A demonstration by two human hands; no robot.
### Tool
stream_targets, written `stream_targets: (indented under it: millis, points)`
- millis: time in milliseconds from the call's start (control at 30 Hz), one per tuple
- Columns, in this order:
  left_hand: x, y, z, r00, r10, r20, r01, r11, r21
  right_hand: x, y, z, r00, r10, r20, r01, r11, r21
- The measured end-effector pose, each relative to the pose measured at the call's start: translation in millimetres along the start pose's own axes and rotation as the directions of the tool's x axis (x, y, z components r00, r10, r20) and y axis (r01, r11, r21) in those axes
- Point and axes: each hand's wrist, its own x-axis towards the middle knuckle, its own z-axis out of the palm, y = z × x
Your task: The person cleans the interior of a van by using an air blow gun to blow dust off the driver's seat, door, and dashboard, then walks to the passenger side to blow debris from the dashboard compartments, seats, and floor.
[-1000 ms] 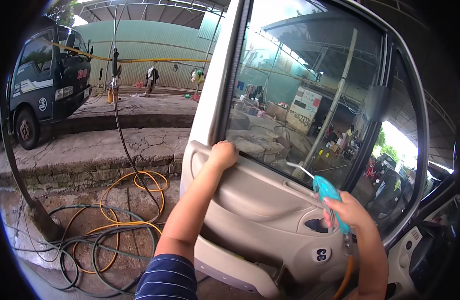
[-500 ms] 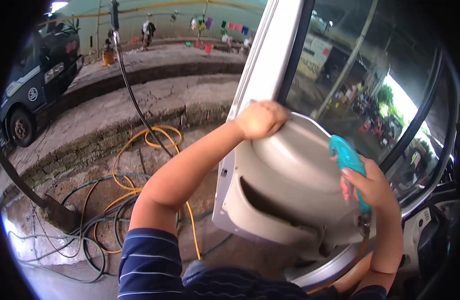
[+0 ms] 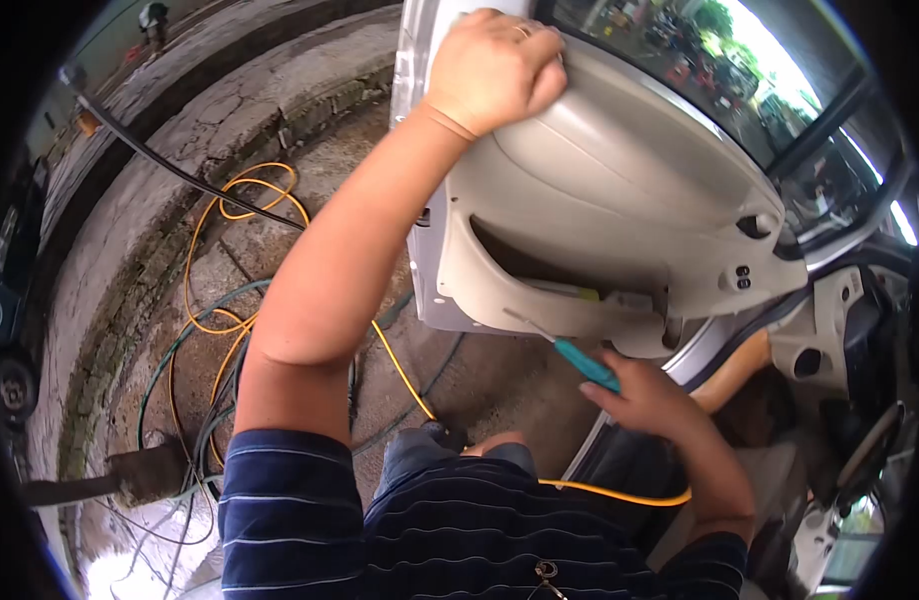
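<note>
My left hand [image 3: 495,72] is closed over the top front edge of the beige car door panel [image 3: 620,170], just below the window. Lower down, my right hand [image 3: 645,392] is wrapped round a teal air blow gun [image 3: 586,364]. The gun's thin nozzle points up and left at the lower part of the door, near the long storage pocket [image 3: 540,270]. An orange hose [image 3: 620,494] runs below my right hand. Part of the gun's grip is hidden by my fingers.
Coiled yellow and green hoses [image 3: 195,310] lie on the ground to the left, beside a stone step [image 3: 170,190]. A post base [image 3: 148,470] stands at lower left. The car's interior [image 3: 830,350] is at right. A distant person [image 3: 153,22] shows at upper left.
The view has tilted down towards the door's lower part. My right hand has moved the blow gun from beside the window down to the pocket. My left hand stays on the door's edge.
</note>
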Motion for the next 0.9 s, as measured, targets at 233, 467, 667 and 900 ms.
stream_targets:
  millis: [233, 467, 667, 900]
  points:
    - [-6.4, -5.2, 1.4, 0.99, 0.018, 0.142, -0.03, 0.996, 0.081, 2.4, 102.9, 50.3, 0.975, 0.217, 0.053, -0.207, 0.968, -0.145]
    - [-1.9, 2.2, 0.8, 0.967, -0.112, 0.23, 0.119, 0.993, -0.017, -83.8, 231.3, 41.1, 0.771, 0.629, 0.097, -0.478, 0.473, 0.74]
    - [-13.6, -9.4, 8.8, 0.966, -0.111, 0.232, 0.131, 0.989, -0.075, -185.3, 292.3, 11.1, 0.503, 0.835, -0.225, -0.191, 0.361, 0.913]
    - [-10.5, 36.3, 22.5, 0.808, -0.562, 0.18, 0.575, 0.817, -0.031, -202.3, 405.6, -3.3, 0.338, 0.916, -0.214, -0.187, 0.288, 0.939]
